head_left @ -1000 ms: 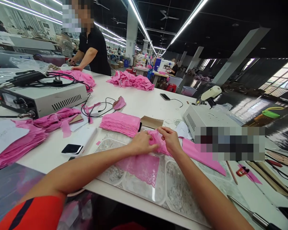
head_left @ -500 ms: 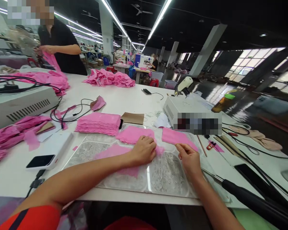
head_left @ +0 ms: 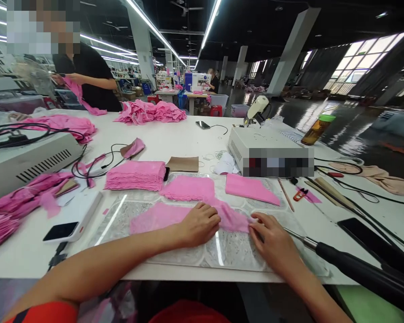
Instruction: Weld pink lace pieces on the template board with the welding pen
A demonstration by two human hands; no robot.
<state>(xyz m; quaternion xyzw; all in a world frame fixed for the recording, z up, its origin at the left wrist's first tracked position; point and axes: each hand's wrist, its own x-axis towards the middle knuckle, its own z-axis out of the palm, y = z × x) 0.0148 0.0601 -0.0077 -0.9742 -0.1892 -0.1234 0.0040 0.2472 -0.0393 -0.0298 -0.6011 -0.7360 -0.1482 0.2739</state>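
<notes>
A thin, sheer pink fabric piece (head_left: 230,216) lies spread across the grey marbled board (head_left: 237,246). My left hand (head_left: 200,225) is closed on its middle, fingers curled down and fingertips partly hidden. At its right end, my right hand (head_left: 272,240) pinches the edge between thumb and fingers. Just behind sits a low stack of pink fabric pieces (head_left: 188,186), with a taller stack (head_left: 134,176) to its left. A separate folded pink piece (head_left: 251,189) rests flat beyond my right hand.
A black-handled tool with a metal shaft (head_left: 343,260) lies close to my right wrist. Behind the board stands a white box unit (head_left: 272,139); red snips (head_left: 300,194) lie right. At left are a white power bank (head_left: 74,220) and cables. Across the table a person (head_left: 87,76) handles pink fabric.
My right hand has left the folded pink piece, moved down, and now pinches the sheer fabric's end. That fabric now stretches further right between my hands. My left hand stays near its place.
</notes>
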